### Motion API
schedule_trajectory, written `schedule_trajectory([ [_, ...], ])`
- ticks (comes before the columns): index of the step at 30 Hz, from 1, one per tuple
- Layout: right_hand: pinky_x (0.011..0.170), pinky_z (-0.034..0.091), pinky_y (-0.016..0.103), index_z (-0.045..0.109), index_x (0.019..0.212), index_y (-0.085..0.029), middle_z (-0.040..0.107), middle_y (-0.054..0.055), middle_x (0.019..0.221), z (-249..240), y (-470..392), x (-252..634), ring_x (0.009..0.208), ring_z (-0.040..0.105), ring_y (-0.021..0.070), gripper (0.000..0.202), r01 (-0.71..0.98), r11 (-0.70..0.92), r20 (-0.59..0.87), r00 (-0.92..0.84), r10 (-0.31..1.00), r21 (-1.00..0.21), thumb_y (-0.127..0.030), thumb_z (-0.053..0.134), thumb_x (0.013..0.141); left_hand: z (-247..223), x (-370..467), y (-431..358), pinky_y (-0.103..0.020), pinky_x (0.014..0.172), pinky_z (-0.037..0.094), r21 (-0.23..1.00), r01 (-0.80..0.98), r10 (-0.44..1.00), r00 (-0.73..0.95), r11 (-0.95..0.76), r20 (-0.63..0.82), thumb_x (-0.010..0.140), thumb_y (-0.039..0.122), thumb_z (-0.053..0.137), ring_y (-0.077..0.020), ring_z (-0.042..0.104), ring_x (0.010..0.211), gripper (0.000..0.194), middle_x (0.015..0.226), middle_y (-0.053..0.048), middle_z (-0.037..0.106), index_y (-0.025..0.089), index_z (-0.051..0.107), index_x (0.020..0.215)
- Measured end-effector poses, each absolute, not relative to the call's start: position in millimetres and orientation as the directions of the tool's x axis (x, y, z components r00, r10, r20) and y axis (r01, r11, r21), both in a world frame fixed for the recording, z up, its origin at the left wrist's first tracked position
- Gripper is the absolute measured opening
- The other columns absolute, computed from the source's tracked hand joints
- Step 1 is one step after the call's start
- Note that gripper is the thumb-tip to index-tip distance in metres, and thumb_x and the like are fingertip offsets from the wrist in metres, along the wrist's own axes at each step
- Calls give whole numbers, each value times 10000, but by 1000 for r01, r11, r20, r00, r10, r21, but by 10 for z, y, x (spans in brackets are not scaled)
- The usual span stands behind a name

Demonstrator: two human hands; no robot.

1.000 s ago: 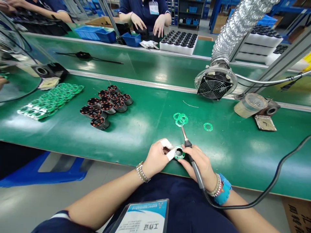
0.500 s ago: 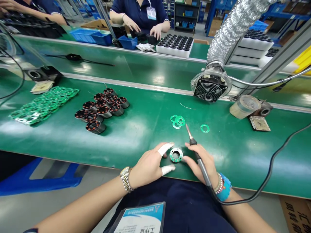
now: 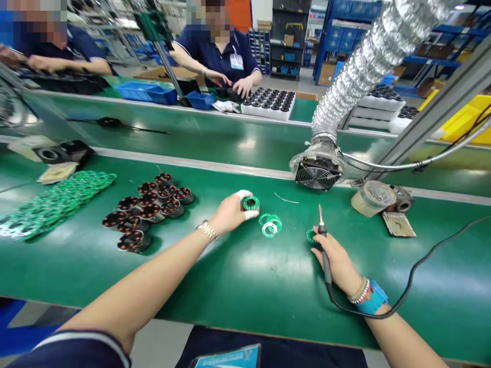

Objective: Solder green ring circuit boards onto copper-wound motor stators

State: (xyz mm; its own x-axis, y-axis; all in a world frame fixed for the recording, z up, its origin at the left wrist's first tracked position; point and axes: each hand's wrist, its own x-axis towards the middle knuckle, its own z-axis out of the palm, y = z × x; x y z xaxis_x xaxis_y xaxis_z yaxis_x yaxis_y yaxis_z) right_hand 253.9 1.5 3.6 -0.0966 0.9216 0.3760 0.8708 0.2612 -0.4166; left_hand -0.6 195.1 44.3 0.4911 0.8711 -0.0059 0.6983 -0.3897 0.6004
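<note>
My left hand (image 3: 230,212), with white covers on thumb and forefinger, grips a motor stator (image 3: 251,206) topped by a green ring-shaped circuit board. Just to its right lie several loose ring boards (image 3: 270,229), one with its pale side up. In my right hand (image 3: 339,258) is a soldering iron (image 3: 326,263), its tip pointing up and away from me. The fingertips of that hand reach a single green ring board (image 3: 310,235) on the table, partly hidden by them. Several dark stators with copper windings (image 3: 149,213) stand left of my left hand.
Stacked green ring boards (image 3: 57,204) lie far left. A fume fan (image 3: 316,174) on a foil duct (image 3: 347,76) hangs at the back. Right of it are a cloudy tub (image 3: 372,198) and a sponge tray (image 3: 399,225). The iron's cable (image 3: 410,281) trails right. Two people work across the bench.
My left hand has moved forward, carrying the stator away from the table's front edge. My right hand has shifted right to the single ring board, still holding the iron. The view has tilted up.
</note>
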Motion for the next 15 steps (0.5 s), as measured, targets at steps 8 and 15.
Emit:
schedule_trajectory([
  [8, 888, 489, 490, 504, 1089, -182, 547, 154, 1206, -114, 134, 2551, 1125, 525, 278, 265, 898, 183, 390, -14, 921, -400, -195, 540, 827, 386, 647, 3533, -340, 834, 431, 553, 799, 967, 250, -234, 48, 684, 362, 695, -273, 588, 986, 542, 1084, -168, 620, 104, 501, 1119],
  [15, 887, 506, 431, 497, 1105, -210, 542, 137, 1213, -147, 147, 2567, 1117, 542, 254, 254, 860, 207, 386, -12, 922, -467, -174, 473, 855, 259, 791, 3517, -367, 887, 407, 503, 821, 961, 266, -268, 78, 751, 342, 635, -298, 549, 1066, 608, 1143, -248, 560, 44, 403, 1227],
])
